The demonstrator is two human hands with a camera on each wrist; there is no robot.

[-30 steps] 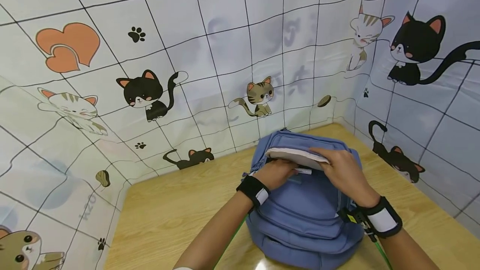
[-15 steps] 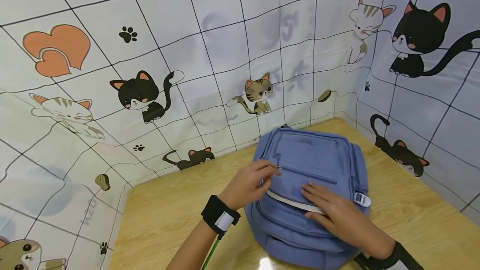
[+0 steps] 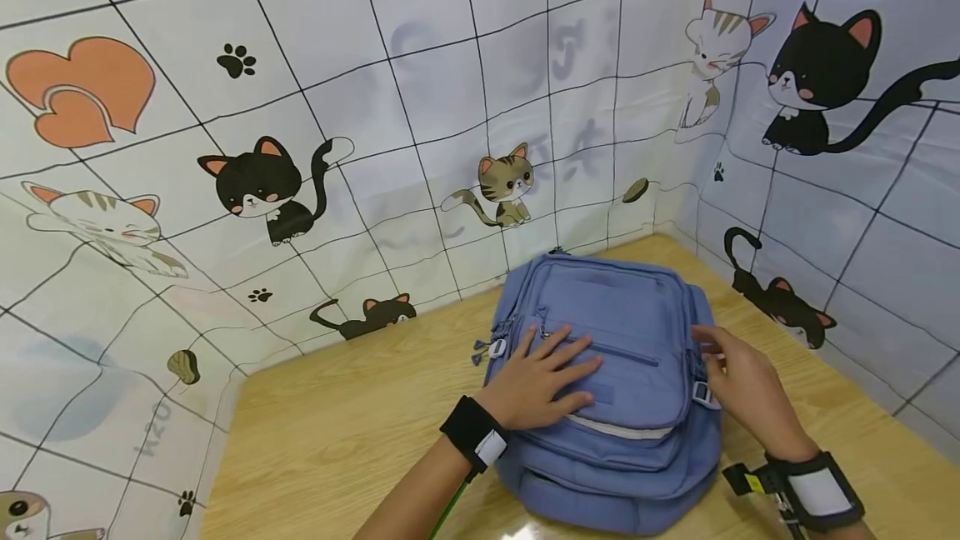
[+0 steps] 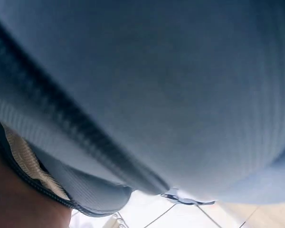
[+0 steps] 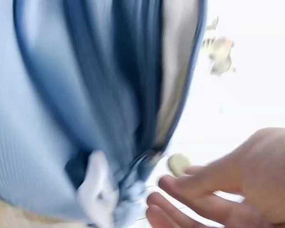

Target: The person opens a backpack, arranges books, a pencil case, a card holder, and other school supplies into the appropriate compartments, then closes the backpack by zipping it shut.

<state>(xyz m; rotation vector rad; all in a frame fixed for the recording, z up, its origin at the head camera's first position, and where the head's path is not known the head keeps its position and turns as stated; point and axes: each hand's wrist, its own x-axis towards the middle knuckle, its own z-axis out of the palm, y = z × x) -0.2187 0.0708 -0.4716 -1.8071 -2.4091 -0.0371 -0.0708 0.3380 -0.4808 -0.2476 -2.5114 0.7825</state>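
A blue backpack (image 3: pixel 615 294) lies on the table with its front panel folded down. My left hand (image 3: pixel 534 382) rests on that panel with spread fingers, across the left end of the front zipper (image 3: pixel 626 352). Along the panel's lower edge a strip of pale lining (image 3: pixel 622 428) shows. My right hand (image 3: pixel 744 386) is at the bag's right side, beside a white buckle (image 3: pixel 703 394), its fingers loosely bent. In the right wrist view the fingers (image 5: pixel 180 187) hang apart from the buckle (image 5: pixel 97 192) and the dark zipper end (image 5: pixel 149 156), with nothing between them.
The wooden table (image 3: pixel 337 432) extends to the left of the bag. A wall covering (image 3: pixel 420 190) printed with cats stands behind and on both sides. Another white buckle (image 3: pixel 497 348) with cord ends sits at the bag's left edge.
The lifted front panel, where the left hand reached in, has come down flat. My left hand has moved onto it, and my right hand has gone from the panel to the right side.
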